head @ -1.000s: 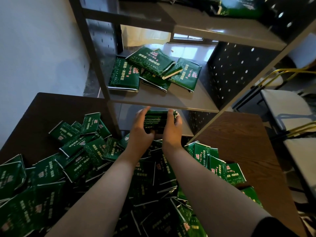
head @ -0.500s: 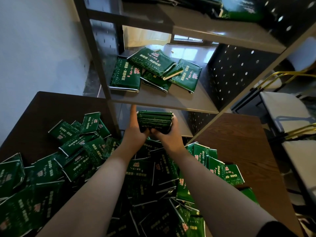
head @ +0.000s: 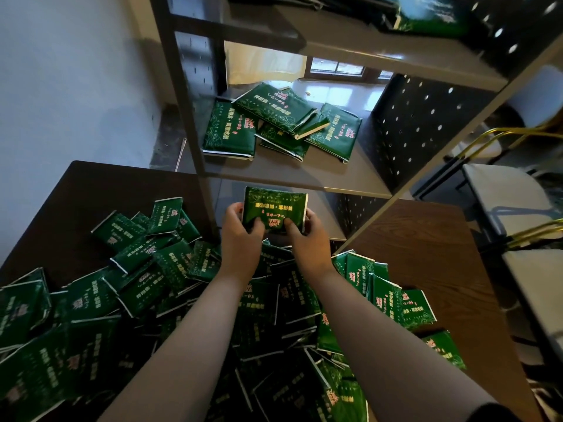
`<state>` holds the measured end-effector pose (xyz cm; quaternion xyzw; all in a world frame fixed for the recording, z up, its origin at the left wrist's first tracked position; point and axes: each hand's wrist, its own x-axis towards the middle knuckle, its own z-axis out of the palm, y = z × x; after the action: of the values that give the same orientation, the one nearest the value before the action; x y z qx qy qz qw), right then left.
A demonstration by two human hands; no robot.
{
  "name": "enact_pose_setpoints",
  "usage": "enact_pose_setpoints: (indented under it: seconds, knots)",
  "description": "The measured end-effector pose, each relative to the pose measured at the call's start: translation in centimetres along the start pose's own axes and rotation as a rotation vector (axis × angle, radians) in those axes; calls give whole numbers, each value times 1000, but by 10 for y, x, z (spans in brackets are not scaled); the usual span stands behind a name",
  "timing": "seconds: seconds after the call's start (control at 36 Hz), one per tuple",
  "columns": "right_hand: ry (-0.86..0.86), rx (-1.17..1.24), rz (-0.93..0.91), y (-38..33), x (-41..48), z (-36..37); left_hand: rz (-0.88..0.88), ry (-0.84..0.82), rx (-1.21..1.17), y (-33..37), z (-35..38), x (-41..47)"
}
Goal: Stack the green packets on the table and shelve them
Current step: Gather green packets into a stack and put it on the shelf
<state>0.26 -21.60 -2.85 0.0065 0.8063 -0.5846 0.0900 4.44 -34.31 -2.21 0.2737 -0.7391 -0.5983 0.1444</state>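
grip: i am clamping the stack (head: 274, 207) between left hand (head: 240, 231) and right hand (head: 307, 234).
risk: it could be fanning apart and spilling if i am tilting it toward the shelf (head: 307, 181).

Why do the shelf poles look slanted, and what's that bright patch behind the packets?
Head view: the wide-angle lens splays the shelf posts; the bright patch is window glare on a shiny surface behind the shelved packets; the packet pile below sits in shadow.

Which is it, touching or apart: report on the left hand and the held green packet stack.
Touching. The head view shows the left hand gripping the green packet stack, thumb on its top face, fingers curled round its left edge.
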Motion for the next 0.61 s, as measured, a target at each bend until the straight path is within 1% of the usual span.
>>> enact_pose_setpoints:
  seconds: [0.11, 0.19, 0.33, 0.42, 0.5, 0.56, 0.61]
  knots:
    - [22, -36, 73, -4, 3, 8, 54, -2, 165, 4, -1, 3]
    - [50, -74, 148, -10, 5, 10, 71, -6, 225, 6, -2, 7]
    - [85, -84, 280, -20, 8, 18, 68, -8, 202, 12, 2, 10]
    - [103, -190, 295, -20, 13, 21, 107, -19, 285, 14, 2, 8]
    - [94, -220, 316, -17, 15, 20, 101, -37, 351, 10, 2, 8]
    - [104, -186, 303, -22, 12, 20, 119, -45, 370, 8, 2, 9]
    - [118, -89, 304, -28, 8, 18, 150, -63, 419, 7, 0, 8]
